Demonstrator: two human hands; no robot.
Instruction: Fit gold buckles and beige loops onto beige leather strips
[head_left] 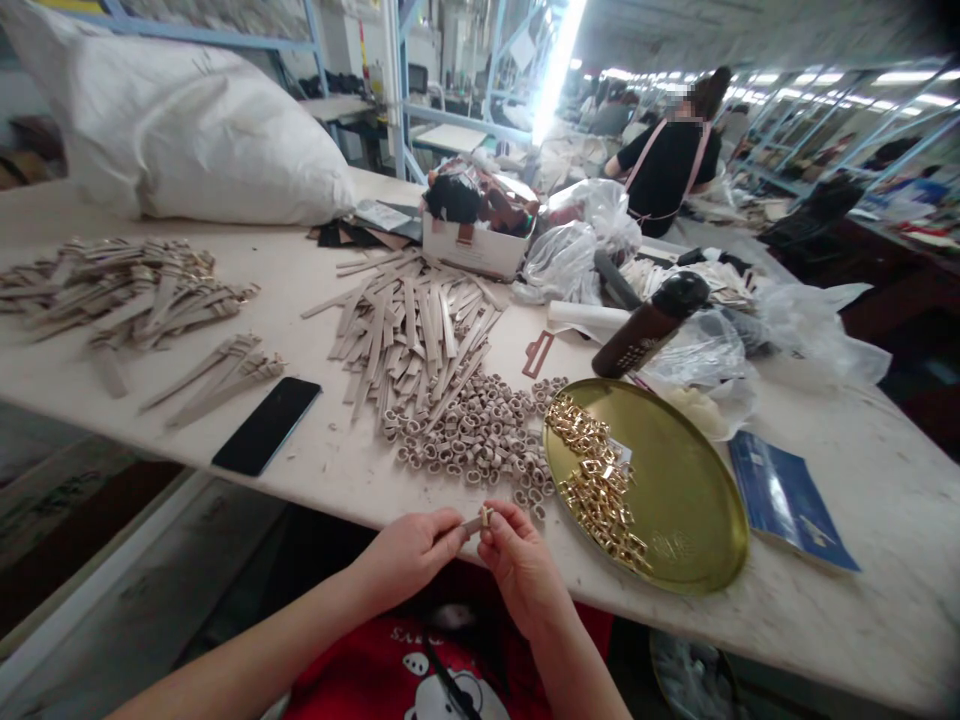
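Note:
My left hand (429,545) pinches a beige strap (471,526) just over the table's front edge. My right hand (516,548) is closed on the strap's other end, where a small gold buckle (485,517) shows between the fingertips. Right beyond my hands lies a heap of small beige strap loops (480,425). Behind it spreads a pile of loose beige strips (412,330). A round gold tray (690,510) to the right holds many gold buckles (600,490) along its left side.
A black phone (268,425) lies at the front left, near straps with buckles (150,290). A brown bottle (649,325), a blue booklet (787,495) and plastic bags (574,240) are on the right. A white sack (202,130) and a filled box (476,245) stand behind. A person (667,160) is farther back.

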